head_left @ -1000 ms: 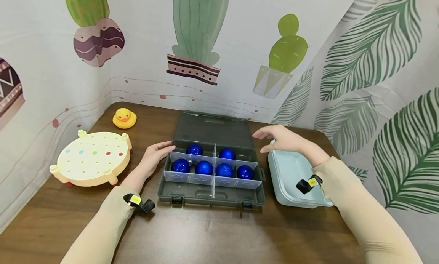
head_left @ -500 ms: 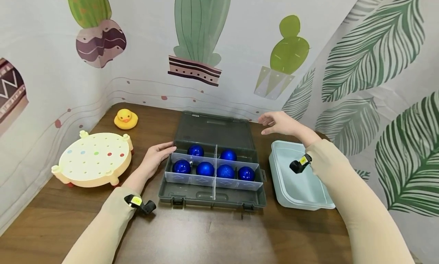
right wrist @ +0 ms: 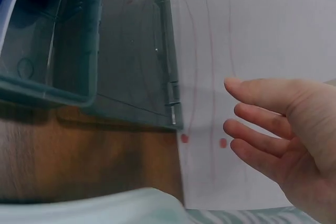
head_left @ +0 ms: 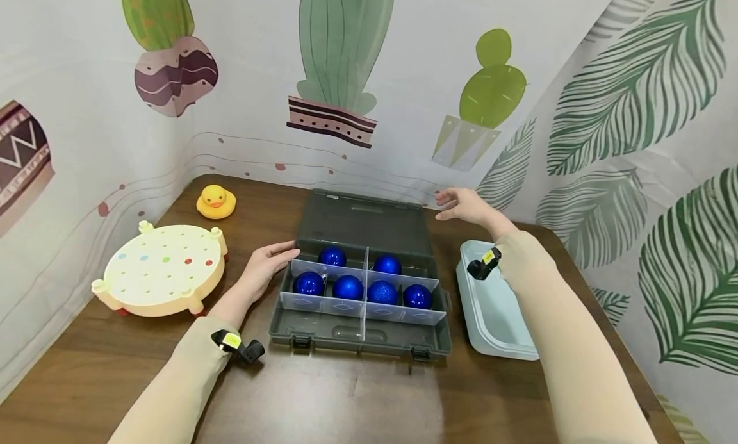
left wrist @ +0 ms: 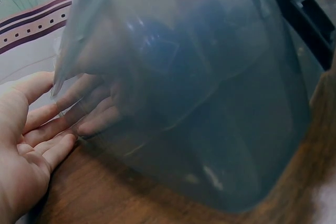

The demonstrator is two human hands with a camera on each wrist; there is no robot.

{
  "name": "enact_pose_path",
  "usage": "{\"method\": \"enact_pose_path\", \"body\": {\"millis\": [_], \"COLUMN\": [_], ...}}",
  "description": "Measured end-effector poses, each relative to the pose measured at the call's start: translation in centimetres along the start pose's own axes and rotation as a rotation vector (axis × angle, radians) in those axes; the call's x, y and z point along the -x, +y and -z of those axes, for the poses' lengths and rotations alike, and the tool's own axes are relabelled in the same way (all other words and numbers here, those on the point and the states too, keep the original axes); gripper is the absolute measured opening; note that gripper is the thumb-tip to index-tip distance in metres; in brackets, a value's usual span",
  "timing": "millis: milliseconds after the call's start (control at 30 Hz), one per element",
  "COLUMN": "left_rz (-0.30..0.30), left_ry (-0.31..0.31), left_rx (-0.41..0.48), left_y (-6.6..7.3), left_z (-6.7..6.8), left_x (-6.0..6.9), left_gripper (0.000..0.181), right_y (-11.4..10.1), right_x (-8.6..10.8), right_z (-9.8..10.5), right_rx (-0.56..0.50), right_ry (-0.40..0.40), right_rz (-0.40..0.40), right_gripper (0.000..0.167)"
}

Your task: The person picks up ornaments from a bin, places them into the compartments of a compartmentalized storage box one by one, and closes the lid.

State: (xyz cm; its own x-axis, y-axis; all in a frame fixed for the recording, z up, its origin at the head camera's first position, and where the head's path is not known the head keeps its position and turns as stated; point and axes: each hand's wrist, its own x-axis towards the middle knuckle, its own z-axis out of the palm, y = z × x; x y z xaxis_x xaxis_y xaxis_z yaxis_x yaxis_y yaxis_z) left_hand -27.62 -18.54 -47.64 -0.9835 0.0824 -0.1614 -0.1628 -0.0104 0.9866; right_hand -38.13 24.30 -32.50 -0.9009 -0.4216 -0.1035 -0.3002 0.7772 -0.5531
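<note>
A smoky see-through divided case stands with its lid laid back toward the wall. Several shiny blue balls sit in its middle and back compartments, split by clear dividers. My left hand rests at the case's left side, its relaxed fingers touching that wall in the left wrist view. Held in the air past the lid's right edge is my right hand. Its fingers are slightly bent and hold nothing.
A pale blue plastic tub stands right of the case, partly under my right forearm. To the left is a cream round pegboard with short legs. A yellow rubber duck sits behind it. A printed cloth hangs behind the table.
My right hand has lifted away from the lid's right edge toward the back wall, and its forearm has swung inward over the tub. The left hand stays at the case's side.
</note>
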Motion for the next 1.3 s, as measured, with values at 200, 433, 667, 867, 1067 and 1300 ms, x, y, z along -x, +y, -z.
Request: {"method": "enact_pose_path", "body": {"millis": [200,433,667,867,1067,1300], "left_rz": [0.008,0.007,0.011,0.015,0.013,0.012], "left_ry": [0.002,0.011,0.008,0.009,0.01,0.009], "left_rx": [0.008,-0.01,0.002,0.006,0.0,0.0], "left_y": [0.2,0.1,0.2,0.2,0.2,0.4], "left_z": [-0.1,-0.1,-0.2,-0.1,-0.2,-0.2], "left_x": [0.2,0.1,0.2,0.0,0.2,0.3], "left_gripper": [0.06,0.061,0.06,0.059,0.059,0.06], "right_y": [0.6,1.9,3.6,16.6,18.5,11.5], "right_x": [-0.8,-2.0,-2.9,-10.7,-11.9,-8.3], "right_z": [-1.6,-3.6,-4.7,-8.1,-9.3,-8.2], "right_rx": [-0.097,-0.254,-0.369,-0.485,-0.498,-0.466], "right_ry": [0.007,-0.009,-0.081,-0.117,-0.092,-0.089], "right_rz": [-0.086,-0.187,-0.281,-0.329,-0.368,-0.443], "right_gripper": [0.056,0.056,0.069,0.075,0.068,0.064]}}
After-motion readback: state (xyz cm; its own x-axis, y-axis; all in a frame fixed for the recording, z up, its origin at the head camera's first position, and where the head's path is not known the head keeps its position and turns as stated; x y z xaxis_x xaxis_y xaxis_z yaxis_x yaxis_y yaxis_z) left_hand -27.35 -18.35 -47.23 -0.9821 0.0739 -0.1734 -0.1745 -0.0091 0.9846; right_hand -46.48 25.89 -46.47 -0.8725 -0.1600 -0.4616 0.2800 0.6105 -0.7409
